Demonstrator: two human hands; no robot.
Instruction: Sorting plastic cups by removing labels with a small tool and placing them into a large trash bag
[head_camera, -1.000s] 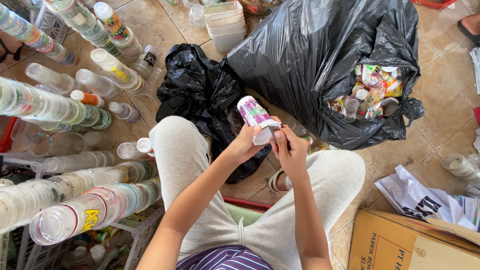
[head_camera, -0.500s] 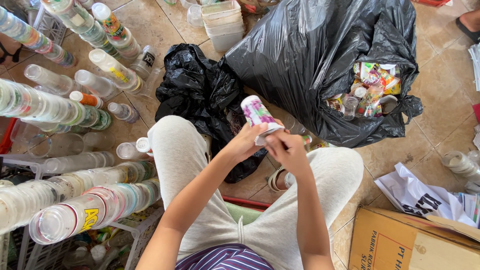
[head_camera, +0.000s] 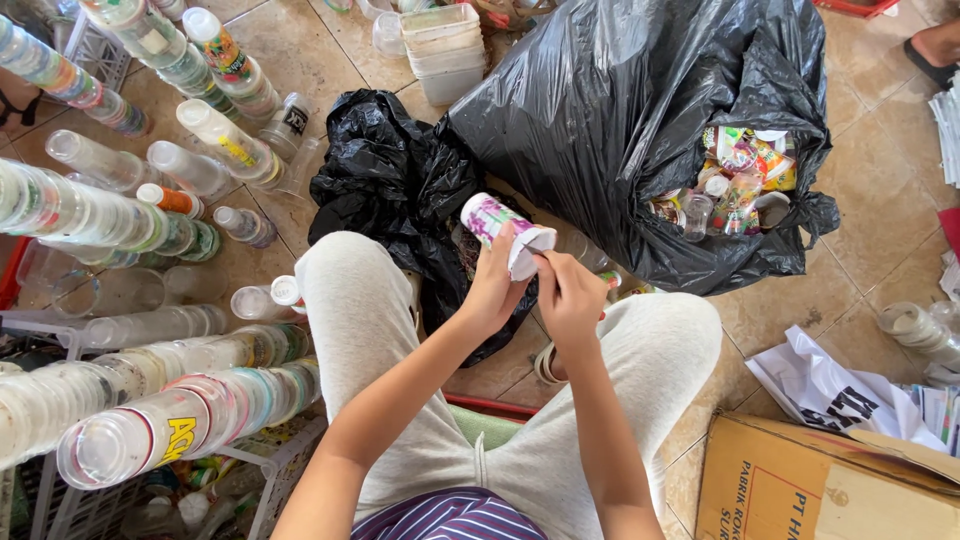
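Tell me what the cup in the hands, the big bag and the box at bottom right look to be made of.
Cup, held by left hand and right hand: likely thin plastic, printed wall, white sealing film.
Big bag: thin black plastic film, glossy and creased.
Box: brown corrugated cardboard, matte.

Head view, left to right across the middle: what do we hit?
Stacked clear plastic cups → crumpled small black bag → printed cup in the left hand → right hand → big black bag of cups → cardboard box.
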